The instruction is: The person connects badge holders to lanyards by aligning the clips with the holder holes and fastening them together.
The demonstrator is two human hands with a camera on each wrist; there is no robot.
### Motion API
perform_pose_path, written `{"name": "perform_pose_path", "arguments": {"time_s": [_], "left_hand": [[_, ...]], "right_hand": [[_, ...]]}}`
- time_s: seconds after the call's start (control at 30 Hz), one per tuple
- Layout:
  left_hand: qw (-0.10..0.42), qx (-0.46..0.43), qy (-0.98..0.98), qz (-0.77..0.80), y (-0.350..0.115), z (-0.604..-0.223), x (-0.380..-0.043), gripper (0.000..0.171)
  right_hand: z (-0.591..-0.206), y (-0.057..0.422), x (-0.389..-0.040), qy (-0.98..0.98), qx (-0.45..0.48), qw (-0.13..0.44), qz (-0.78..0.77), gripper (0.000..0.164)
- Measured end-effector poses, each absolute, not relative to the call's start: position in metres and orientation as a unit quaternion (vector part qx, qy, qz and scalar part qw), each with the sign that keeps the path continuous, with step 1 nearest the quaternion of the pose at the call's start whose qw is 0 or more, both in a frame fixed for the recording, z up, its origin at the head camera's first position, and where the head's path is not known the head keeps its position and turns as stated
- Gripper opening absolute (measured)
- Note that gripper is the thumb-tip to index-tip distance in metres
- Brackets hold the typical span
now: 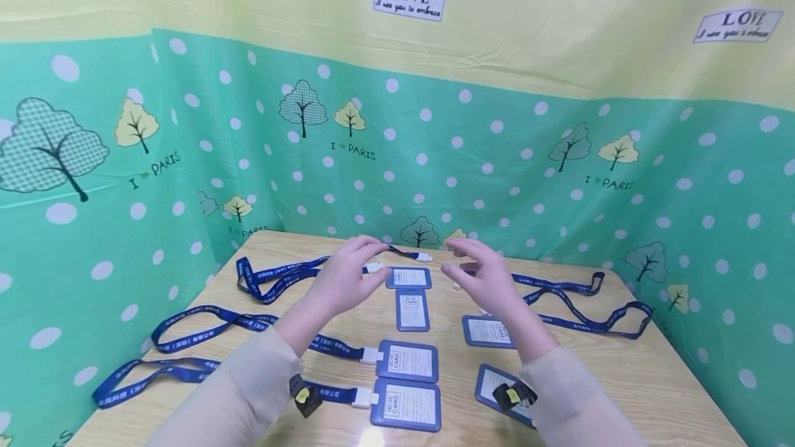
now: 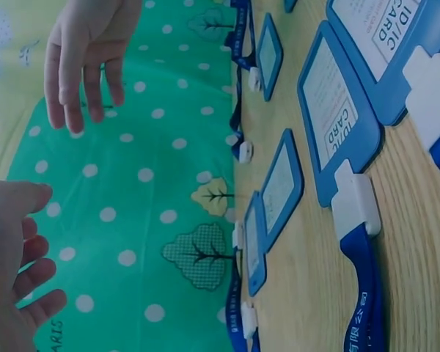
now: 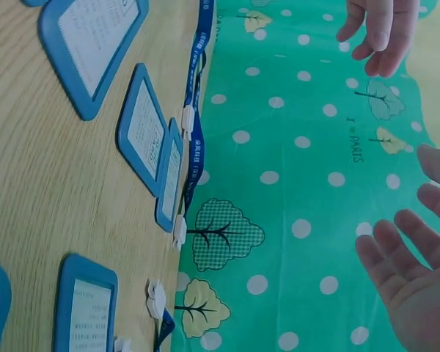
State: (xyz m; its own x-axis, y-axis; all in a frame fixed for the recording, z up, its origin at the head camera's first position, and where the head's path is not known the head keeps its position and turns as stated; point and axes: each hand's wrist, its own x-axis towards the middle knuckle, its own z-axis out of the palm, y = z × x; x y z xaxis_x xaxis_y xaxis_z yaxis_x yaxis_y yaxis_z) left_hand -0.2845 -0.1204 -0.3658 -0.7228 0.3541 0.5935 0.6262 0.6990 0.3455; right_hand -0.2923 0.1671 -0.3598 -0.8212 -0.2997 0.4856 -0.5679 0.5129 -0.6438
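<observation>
Both hands are raised above the table's far half, palms turned toward each other and fingers loosely bent. Nothing lies in my left hand [image 1: 349,276] or my right hand [image 1: 489,280]; a gap separates them. Beneath that gap are two blue card holders, one lying crosswise [image 1: 408,278] and one lengthwise [image 1: 413,310]. Nearer, two more card holders [image 1: 407,361] [image 1: 406,405] adjoin white clips on blue lanyards [image 1: 332,392]. Below my right forearm lie a card holder [image 1: 487,331] and a tilted one [image 1: 491,385], partly covered by the wrist camera.
Blue lanyards [image 1: 276,274] [image 1: 197,343] loop across the table's left side, and others [image 1: 611,323] across its right. A short strap with a white clip [image 1: 424,258] lies at the back. A green dotted curtain [image 1: 435,178] hangs behind the wooden table [image 1: 671,392].
</observation>
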Motion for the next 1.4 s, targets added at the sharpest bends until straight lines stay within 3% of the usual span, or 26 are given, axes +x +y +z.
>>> {"name": "perform_pose_path", "arguments": {"time_s": [0.33,0.87,1.4], "left_hand": [[0.24,-0.25,-0.891,-0.294,-0.122,-0.369,-0.304,0.047],[0.195,-0.219,-0.914,-0.28,-0.127,-0.385,-0.338,0.049],[0.102,-0.159,-0.95,-0.249,-0.123,-0.409,-0.365,0.057]], "right_hand": [[-0.365,0.168,-0.309,-0.821,0.202,0.138,0.516,0.058],[-0.376,0.157,-0.326,-0.77,0.101,0.085,0.625,0.058],[-0.401,0.149,-0.345,-0.732,0.033,0.037,0.679,0.06]]}}
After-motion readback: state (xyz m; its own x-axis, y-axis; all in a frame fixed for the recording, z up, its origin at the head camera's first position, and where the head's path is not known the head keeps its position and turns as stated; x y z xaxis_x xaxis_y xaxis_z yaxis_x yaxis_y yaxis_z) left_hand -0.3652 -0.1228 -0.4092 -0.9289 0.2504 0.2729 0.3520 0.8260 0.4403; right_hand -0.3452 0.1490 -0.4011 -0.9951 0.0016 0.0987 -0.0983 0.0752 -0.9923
